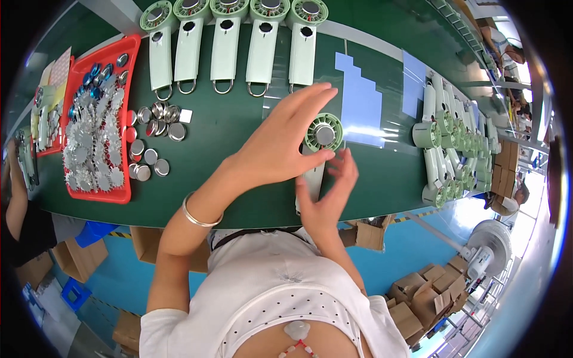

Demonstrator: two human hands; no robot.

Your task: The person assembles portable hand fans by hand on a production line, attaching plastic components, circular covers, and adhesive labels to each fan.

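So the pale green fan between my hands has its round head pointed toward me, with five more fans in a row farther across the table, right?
Not quite: the head camera shows the fan's round head pointing away from you, its handle toward you. The row of five fans is right.

Left arm: your bare left forearm (215,190) runs diagonally up and right, elbow bent.
Left hand: your bare left hand (276,143) is higher, fingers long and together, thumb well apart.
Right arm: your bare right forearm (340,255) is angled up-left.
Right hand: your bare right hand (327,206) is below, fingers curled, thumb raised, spread in a V.
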